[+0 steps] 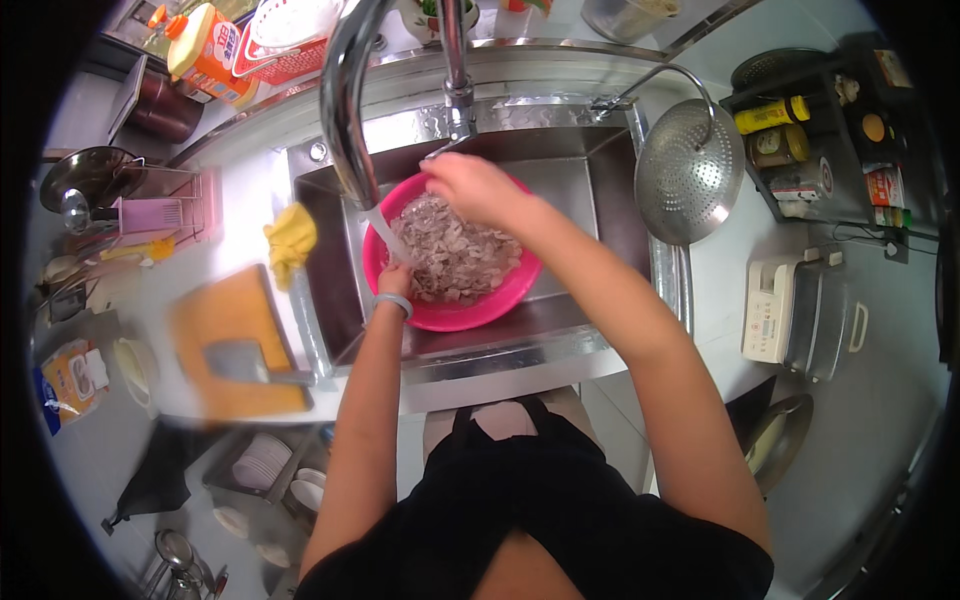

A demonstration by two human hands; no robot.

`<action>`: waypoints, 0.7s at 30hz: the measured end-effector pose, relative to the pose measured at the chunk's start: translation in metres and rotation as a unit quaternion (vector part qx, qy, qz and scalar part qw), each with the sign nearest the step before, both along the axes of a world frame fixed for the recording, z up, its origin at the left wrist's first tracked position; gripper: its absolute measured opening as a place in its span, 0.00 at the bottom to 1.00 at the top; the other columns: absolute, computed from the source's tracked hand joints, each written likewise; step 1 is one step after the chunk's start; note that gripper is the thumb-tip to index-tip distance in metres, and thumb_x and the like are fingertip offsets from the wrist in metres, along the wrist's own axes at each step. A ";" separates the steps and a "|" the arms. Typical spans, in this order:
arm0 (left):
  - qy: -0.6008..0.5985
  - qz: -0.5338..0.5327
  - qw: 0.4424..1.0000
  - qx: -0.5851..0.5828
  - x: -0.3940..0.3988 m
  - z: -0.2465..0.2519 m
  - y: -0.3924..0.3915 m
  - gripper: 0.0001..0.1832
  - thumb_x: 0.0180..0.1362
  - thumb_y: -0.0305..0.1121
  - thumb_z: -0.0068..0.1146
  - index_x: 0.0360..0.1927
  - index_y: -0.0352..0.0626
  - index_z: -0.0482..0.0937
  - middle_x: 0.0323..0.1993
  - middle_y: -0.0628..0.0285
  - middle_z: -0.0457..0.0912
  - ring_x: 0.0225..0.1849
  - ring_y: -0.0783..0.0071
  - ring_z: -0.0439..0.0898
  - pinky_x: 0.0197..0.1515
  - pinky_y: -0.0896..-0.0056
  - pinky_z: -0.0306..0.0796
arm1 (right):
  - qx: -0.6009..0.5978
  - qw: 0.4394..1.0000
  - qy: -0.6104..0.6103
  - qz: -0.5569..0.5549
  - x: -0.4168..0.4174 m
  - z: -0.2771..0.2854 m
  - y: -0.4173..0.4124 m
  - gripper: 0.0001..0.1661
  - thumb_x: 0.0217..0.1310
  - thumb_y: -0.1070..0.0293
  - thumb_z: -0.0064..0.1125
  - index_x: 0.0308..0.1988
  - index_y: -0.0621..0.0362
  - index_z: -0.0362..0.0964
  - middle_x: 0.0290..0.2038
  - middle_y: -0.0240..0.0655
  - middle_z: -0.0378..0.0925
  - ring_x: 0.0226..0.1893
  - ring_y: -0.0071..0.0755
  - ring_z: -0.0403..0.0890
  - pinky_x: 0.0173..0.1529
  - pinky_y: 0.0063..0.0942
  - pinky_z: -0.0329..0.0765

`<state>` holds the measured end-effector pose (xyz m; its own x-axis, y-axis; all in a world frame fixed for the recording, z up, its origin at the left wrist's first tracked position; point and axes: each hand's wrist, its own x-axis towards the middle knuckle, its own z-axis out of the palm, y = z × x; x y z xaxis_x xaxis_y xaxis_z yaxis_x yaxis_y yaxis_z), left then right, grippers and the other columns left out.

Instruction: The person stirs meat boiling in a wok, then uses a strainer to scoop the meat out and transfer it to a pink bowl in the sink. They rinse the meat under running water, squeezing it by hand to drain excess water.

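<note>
A bright pink plastic basin [480,313] sits in the stainless steel sink [570,195], holding many thin greyish-white pieces [457,255] in water. I cannot tell what food they are. From the curved faucet spout [352,150], water streams into the basin's left side. My left hand [396,279], a pale bangle at its wrist, reaches over the near left rim beside the stream, its fingertips hidden. My right hand [476,191] is above the basin's far side, its fingers curled at the tip of the faucet lever [450,144].
Left of the sink, a cleaver [236,361] lies on an orange cutting board [225,307], near a yellow cloth [289,240]. A perforated steel strainer [690,172] rests by the right rim. Beyond it stand a black spice rack [821,97] and a cream-coloured appliance [769,307].
</note>
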<state>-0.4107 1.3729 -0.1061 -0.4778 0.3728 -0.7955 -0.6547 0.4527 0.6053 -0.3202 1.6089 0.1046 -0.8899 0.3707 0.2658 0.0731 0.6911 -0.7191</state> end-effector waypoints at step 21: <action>-0.239 0.115 0.954 0.142 0.042 -0.008 0.082 0.24 0.57 0.36 0.54 0.56 0.39 0.68 0.50 0.56 0.76 0.51 0.58 0.74 0.55 0.56 0.67 | -0.641 0.700 -0.057 -0.309 0.045 -0.217 -0.071 0.38 0.58 0.53 0.57 0.60 0.66 0.58 0.56 0.45 0.68 0.56 0.37 0.68 0.58 0.31 0.65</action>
